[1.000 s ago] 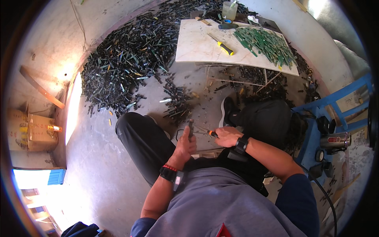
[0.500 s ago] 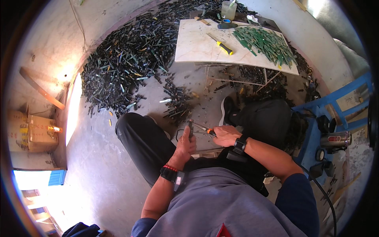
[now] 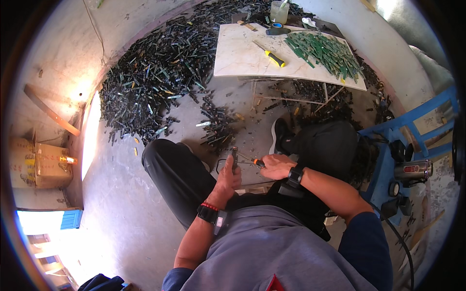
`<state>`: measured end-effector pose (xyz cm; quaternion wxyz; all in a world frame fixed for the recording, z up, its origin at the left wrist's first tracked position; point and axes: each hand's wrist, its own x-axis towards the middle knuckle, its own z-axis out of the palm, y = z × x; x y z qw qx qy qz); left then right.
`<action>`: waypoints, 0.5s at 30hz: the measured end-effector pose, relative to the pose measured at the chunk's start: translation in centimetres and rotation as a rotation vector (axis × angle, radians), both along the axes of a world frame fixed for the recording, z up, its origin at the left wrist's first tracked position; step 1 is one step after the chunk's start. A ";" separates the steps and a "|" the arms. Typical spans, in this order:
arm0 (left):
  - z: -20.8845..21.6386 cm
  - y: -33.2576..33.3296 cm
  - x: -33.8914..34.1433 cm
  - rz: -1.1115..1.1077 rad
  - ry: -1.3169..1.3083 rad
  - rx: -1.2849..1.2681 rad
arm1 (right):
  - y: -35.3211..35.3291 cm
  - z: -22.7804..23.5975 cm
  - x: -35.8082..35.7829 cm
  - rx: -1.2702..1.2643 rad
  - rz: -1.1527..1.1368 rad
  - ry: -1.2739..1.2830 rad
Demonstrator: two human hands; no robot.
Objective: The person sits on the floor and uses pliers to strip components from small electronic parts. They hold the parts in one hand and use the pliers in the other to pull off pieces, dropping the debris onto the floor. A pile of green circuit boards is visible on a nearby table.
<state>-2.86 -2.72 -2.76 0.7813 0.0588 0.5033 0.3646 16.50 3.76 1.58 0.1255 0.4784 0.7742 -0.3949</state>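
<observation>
My left hand [image 3: 226,180] is closed around a narrow dark strip-shaped piece [image 3: 235,156], which stands up out of the fist with the thumb along it. In my right hand [image 3: 278,168] is a screwdriver [image 3: 259,163] with an orange and black handle. Its thin metal shaft points left toward the upper part of the strip. Whether the tip touches the strip is too small to tell. Both hands are in front of my lap, between my bent knees. Below them on the floor lies a small heap of similar dark strips [image 3: 216,121].
A large pile of dark strips [image 3: 150,82] covers the floor at the far left. The low pale board table [image 3: 238,53] bears green strips [image 3: 324,54], a yellow-black screwdriver [image 3: 275,58] and a dark-handled tool [image 3: 277,31]. A blue chair [image 3: 383,167] stands right, a cardboard box [image 3: 48,167] left.
</observation>
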 end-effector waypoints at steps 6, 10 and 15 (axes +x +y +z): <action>0.1 0.0 -0.1 0.005 -0.008 0.001 | 0.9 0.5 -0.1 -0.258 -0.064 0.011; -0.1 0.0 -0.2 0.015 -0.035 0.006 | 0.4 -0.6 0.2 -0.121 -0.106 0.125; 0.3 -0.1 -0.6 0.042 -0.232 -0.067 | 0.4 -1.0 0.3 0.189 0.001 0.051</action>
